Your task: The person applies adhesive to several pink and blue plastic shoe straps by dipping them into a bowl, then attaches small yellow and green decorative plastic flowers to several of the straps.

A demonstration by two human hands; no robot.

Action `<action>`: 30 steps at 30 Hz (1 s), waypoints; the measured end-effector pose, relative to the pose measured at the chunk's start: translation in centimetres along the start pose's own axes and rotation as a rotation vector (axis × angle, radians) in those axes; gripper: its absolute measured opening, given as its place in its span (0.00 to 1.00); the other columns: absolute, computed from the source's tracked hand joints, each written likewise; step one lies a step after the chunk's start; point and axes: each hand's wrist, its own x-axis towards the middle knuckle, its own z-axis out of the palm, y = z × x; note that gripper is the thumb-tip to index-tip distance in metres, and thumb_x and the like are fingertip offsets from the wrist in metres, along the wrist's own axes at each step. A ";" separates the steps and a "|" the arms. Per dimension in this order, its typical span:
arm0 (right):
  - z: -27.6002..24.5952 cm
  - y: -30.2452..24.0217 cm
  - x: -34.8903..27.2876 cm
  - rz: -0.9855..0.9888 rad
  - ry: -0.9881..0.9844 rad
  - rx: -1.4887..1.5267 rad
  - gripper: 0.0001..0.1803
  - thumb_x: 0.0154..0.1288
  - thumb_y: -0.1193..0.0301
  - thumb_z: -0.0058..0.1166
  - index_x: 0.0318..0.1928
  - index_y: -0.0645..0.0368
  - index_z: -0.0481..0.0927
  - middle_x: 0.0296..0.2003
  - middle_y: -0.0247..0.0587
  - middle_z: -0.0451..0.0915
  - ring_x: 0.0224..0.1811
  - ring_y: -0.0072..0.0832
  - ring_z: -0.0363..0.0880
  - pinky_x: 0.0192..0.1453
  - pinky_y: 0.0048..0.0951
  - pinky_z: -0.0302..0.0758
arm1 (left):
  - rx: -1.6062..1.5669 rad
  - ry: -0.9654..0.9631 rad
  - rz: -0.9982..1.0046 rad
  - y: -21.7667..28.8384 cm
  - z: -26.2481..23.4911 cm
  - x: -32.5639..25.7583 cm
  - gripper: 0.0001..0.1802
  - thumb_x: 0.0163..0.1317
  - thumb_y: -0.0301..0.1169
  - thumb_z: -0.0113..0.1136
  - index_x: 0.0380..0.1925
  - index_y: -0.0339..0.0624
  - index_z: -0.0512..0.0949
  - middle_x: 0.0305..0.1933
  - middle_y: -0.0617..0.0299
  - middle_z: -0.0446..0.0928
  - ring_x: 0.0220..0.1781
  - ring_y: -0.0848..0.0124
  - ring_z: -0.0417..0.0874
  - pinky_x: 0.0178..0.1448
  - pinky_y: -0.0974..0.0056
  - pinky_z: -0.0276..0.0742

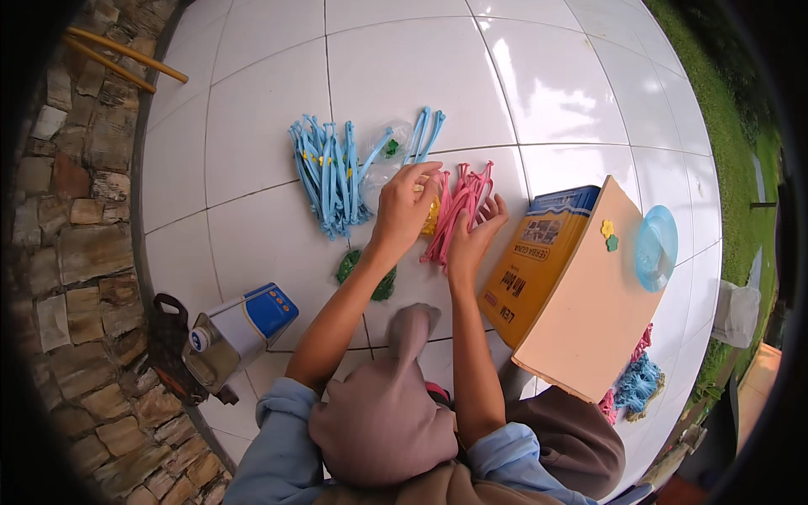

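On the white tiled floor lies a bundle of pink knotted fabric strips [459, 206], with my two hands on either side of it. My left hand [406, 206] is at its left edge, fingers bent and apart, partly hiding a small yellow bundle [430, 216]. On the right, my right hand [477, 240] curves beside the strips, thumb and fingers apart. Neither hand visibly grips anything. A larger bundle of light blue knotted strips [328, 177] lies to the left. Beyond my left hand are a few more blue strips [425, 135] and a clear plastic bag [380, 177].
A dark green bundle [368, 273] is by my left forearm. A metal can [244, 324] stands lower left. On the right, a yellow box [539, 257] adjoins a tan board [581, 295] bearing small flower pieces [609, 235] and a blue bowl [656, 248]. A stone wall [88, 244] borders the left.
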 end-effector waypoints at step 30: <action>-6.5 -15.5 4.8 -0.130 -0.249 0.728 0.33 0.60 0.80 0.50 0.62 0.61 0.50 0.37 0.47 0.76 0.37 0.26 0.76 0.38 0.25 0.75 | 0.006 0.405 0.165 8.3 -1.7 1.7 0.09 0.64 0.29 0.48 0.38 0.37 0.75 0.34 0.58 0.76 0.41 0.63 0.69 0.45 0.62 0.67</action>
